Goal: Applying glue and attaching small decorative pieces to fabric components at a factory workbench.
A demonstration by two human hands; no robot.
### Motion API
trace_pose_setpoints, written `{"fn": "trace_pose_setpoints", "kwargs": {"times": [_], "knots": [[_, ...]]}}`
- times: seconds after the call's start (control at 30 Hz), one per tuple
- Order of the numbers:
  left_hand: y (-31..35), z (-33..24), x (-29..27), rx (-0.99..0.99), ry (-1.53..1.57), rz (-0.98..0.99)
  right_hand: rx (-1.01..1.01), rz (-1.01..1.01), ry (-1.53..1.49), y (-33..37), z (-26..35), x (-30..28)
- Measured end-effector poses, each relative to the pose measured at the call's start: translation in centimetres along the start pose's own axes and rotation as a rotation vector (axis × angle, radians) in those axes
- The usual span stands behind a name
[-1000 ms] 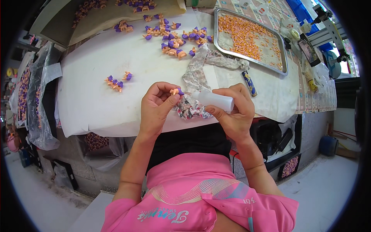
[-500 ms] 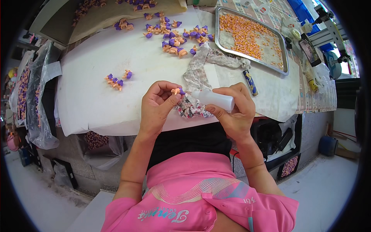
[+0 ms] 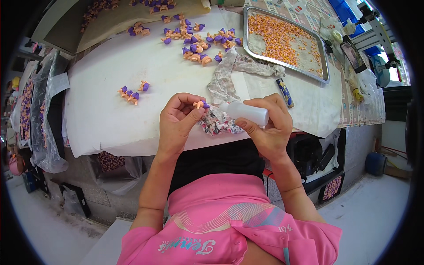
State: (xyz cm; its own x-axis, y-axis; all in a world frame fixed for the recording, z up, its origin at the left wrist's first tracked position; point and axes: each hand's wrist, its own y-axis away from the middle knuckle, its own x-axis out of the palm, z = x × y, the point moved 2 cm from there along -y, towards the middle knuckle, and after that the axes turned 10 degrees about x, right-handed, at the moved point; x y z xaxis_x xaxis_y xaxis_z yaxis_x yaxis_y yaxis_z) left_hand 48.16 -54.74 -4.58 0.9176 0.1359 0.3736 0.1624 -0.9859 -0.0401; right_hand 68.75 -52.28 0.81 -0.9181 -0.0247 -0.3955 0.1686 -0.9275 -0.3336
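A worker's left hand (image 3: pixel 176 124) pinches a small peach-and-purple piece (image 3: pixel 200 105) between thumb and fingers as the right hand (image 3: pixel 274 124) grips a whitish bottle (image 3: pixel 251 114), its thin nozzle pointing at the purple end, over a white-covered bench (image 3: pixel 106 115). Whether nozzle and piece touch is too small to tell. Working well here likely calls for a steady pinch, fingertips clear of the nozzle, and a light, even squeeze; pressing too hard could let out more than needed. The piece sits at the left hand's fingertips, between the two hands and just left of the nozzle, with a floral cloth (image 3: pixel 221 126) beneath the bottle. Similar pieces (image 3: pixel 129 94) lie farther left.
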Motion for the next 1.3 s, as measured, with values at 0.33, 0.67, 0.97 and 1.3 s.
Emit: {"fn": "trace_pose_setpoints", "kwargs": {"times": [0.33,0.67,0.97,1.3], "knots": [[-0.4,0.1,1.5,-0.009,0.080,-0.058,0.349,0.106,-0.076,-2.1,-4.5,-1.2],[-1.1,0.4,3.2,0.000,0.071,-0.060,0.017,0.113,0.309,-6.4,-6.5,-5.0],[-0.9,-0.1,3.6,0.013,0.084,-0.050,0.034,0.041,0.617,-14.9,-9.2,-8.3],[-0.8,-0.2,3.5,0.003,0.103,-0.049,0.203,0.412,0.701,-19.2,-10.5,-5.5]]}}
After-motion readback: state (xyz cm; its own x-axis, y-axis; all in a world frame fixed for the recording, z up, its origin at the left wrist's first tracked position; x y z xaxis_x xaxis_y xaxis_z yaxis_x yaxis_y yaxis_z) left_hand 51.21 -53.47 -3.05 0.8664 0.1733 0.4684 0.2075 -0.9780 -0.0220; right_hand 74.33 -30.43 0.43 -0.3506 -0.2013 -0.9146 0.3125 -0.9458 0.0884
